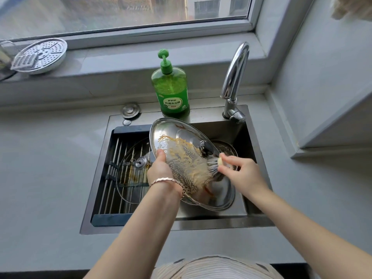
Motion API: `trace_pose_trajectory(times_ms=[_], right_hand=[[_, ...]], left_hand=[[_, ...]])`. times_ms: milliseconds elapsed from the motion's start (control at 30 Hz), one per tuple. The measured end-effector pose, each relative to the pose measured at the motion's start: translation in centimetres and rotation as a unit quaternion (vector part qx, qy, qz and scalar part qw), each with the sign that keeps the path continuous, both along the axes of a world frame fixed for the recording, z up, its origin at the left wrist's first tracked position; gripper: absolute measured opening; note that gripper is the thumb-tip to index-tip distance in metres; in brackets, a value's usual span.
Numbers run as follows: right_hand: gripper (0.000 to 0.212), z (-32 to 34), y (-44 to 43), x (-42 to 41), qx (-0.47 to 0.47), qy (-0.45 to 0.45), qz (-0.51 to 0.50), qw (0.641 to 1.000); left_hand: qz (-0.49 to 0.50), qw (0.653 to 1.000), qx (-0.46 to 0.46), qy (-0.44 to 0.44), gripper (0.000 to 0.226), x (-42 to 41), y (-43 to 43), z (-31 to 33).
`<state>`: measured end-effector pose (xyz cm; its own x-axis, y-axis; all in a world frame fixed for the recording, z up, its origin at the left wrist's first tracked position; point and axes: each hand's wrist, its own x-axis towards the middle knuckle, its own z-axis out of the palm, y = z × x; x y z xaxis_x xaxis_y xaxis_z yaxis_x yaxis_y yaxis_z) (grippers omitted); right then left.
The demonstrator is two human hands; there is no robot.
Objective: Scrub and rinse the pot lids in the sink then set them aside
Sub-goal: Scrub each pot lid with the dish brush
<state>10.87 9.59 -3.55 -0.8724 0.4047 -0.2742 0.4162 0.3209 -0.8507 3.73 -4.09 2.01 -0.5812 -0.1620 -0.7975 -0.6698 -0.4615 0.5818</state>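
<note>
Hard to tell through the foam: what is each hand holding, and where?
The left hand grips the steel lid by its left rim, thumb on top. The right hand pinches the wire scrubber by its pale handle.

Only the thumb of the left hand (159,170) shows; its fingers lie behind the foamy, tilted stainless-steel pot lid (177,133). That lid and the forearm cover part of the clear glass lid (129,176) beside it. The right hand (241,174) half buries the silver wire scrubber (212,166).
</note>
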Motion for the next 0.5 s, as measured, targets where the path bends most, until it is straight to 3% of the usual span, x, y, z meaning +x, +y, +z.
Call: trace_pose_trajectory(times_ms=[133,300,433,500], right_hand=[[0.037,0.5,-2.9,2.4,-0.034,0.047,0.086,0.995],[0.038,-1.2,-0.8,2.3,-0.01,0.005,0.003,1.0],[0.045,0.0,-3.8,4.0,-0.035,0.099,0.084,0.991],[0.044,-0.7,-2.4,3.3,-0.034,0.096,0.052,0.993]], left_hand=[[0.03,1.0,-0.008,0.003,0.026,-0.7,-0.1,-0.1],[0.045,0.999,-0.015,0.009,0.026,-0.9,-0.6,-0.1],[0.066,0.997,-0.033,0.01,0.023,-1.1,-0.6,0.5],[0.071,0.997,-0.025,0.006,0.022,-1.0,-0.7,0.6]])
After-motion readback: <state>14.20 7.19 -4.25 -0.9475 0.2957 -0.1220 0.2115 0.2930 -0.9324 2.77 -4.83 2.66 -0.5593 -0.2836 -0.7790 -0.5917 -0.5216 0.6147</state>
